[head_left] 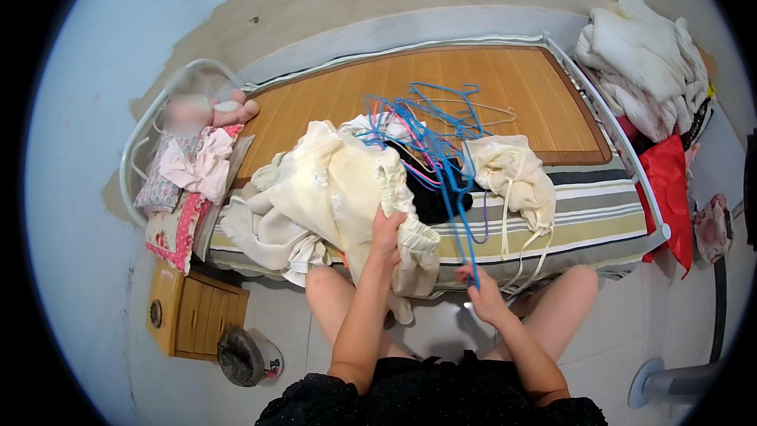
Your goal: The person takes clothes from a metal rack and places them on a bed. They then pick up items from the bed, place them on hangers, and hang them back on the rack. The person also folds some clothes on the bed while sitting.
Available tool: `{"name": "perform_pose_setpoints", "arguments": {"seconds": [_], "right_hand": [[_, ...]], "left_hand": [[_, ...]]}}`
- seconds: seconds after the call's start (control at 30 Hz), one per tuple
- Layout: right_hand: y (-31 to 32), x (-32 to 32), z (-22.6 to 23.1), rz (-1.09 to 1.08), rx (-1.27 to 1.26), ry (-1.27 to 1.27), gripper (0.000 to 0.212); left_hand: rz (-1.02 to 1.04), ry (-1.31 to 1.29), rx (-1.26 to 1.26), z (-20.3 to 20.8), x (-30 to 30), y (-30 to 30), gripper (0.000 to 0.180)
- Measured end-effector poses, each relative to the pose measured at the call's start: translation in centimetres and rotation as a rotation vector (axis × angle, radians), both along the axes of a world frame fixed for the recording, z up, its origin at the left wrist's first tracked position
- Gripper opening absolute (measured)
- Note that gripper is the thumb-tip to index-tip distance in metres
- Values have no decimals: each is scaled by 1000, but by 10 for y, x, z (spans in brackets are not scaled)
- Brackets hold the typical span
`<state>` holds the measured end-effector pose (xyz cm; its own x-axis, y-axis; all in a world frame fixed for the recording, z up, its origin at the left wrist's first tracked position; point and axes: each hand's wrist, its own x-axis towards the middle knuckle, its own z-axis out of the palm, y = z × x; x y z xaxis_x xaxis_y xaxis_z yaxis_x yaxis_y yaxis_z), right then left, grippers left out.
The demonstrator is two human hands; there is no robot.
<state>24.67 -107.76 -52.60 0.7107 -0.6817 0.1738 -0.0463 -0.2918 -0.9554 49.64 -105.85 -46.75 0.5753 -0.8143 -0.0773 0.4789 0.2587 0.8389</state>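
Observation:
My left hand (385, 235) is closed round the gathered elastic edge of a cream garment (323, 181), which spreads over the near side of the bed. In my right hand (485, 293) is a blue clothes hanger (461, 225), gripped at its near end and reaching up toward a tangled pile of hangers (418, 122), mostly blue with some pink and white. Whether that hanger is apart from the pile I cannot tell. Black cloth (430, 193) lies partly under the hangers. To its right is a crumpled cream garment (516, 177) with long straps hanging over the bed's edge.
A bamboo mat (315, 87) covers the far part of the bed. Pillows (180, 225) and a doll (233, 108) are at the left end. A wooden cabinet (201, 308) and a bin (244, 355) stand on the floor. White bedding (646, 55) and a red bag (666, 197) are at right.

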Motion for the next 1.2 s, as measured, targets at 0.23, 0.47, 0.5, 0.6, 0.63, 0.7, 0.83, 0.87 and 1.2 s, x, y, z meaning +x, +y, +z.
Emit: {"name": "perform_pose_setpoints", "arguments": {"seconds": [0.23,0.47,0.5,0.6,0.63,0.7,0.83,0.87,1.2], "right_hand": [[42,18,27,63,395,-227,26],[45,-10,50,152,78,102,15],[45,-15,50,154,98,91,15],[47,-24,62,167,393,3,15],[36,-38,65,109,573,-123,15],[16,-69,73,33,753,-279,16],[2,-119,104,-9,743,-248,11],[-1,-131,109,-10,739,-266,10],[-14,-253,112,169,781,-477,8]], "left_hand": [[282,-259,-81,25,-18,-38,44],[392,-467,-94,-1,-61,-98,62],[349,-490,-97,4,-68,-107,65],[-210,-415,27,-17,-66,-113,38],[-377,-645,156,-8,-81,-108,36],[-756,-1240,346,49,-99,-77,34],[-415,-1562,-212,81,-92,-3,31],[-244,-1502,-269,85,-85,6,32],[-533,-584,59,27,-52,78,78]]}}
